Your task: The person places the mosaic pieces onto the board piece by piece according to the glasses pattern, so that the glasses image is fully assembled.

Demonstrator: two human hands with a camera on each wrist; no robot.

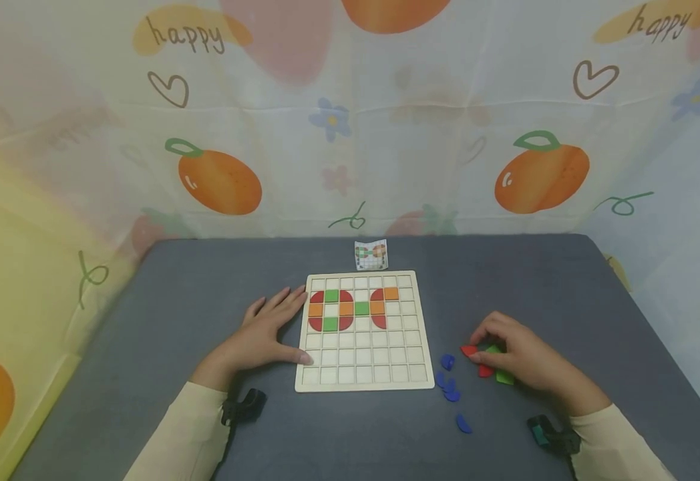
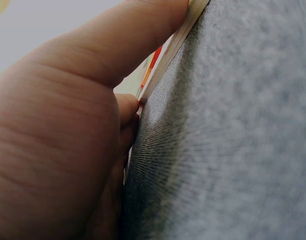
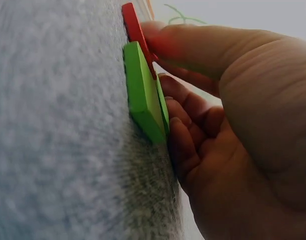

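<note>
A light wooden grid board [image 1: 364, 357] lies flat on the table. Red rounded pieces [image 1: 346, 323], orange squares [image 1: 316, 309] and green squares [image 1: 361, 308] fill some cells in its upper rows. My left hand [image 1: 260, 337] rests at the board's left side with fingers stretched out, its thumb on the edge. To the right of the board, my right hand [image 1: 521, 354] pinches a small red piece [image 1: 468, 350] between thumb and forefinger. Under and beside that hand lie another red piece [image 1: 485, 371] and green pieces [image 3: 139, 85]. The hand partly hides them.
Several blue pieces [image 1: 463, 423] lie scattered between the board and my right hand. A small printed card [image 1: 371, 254] with a coloured pattern stands just behind the board. The grey table [image 1: 350, 441] meets a patterned cloth [image 1: 290, 174] at the back.
</note>
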